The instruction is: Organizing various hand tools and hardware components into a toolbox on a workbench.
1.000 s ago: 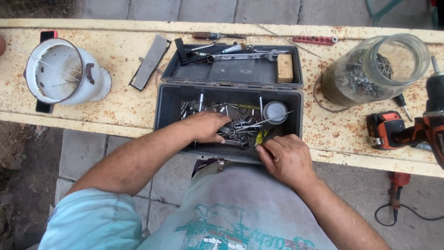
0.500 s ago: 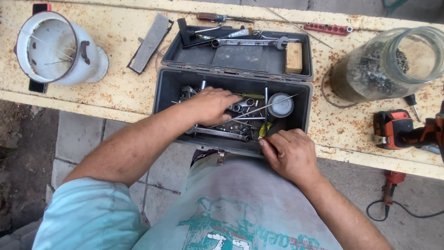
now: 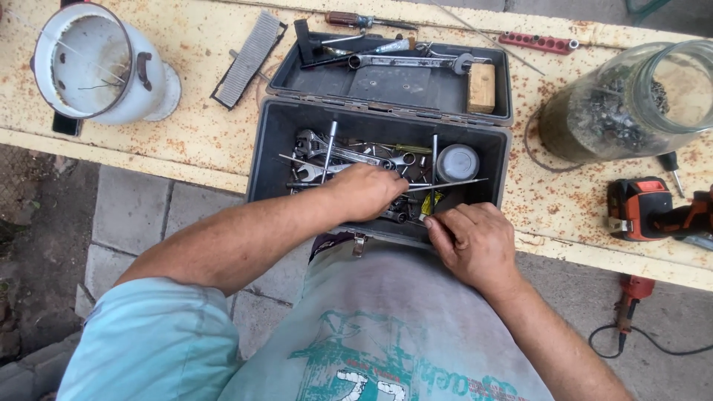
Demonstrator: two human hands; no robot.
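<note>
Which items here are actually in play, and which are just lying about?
In play: left hand down among the wrenches in the open toolbox; right hand at the toolbox's near edge.

Lying about: white enamel pot, glass jar, cordless drill, wooden block, red screwdriver, grey flat brush.
</note>
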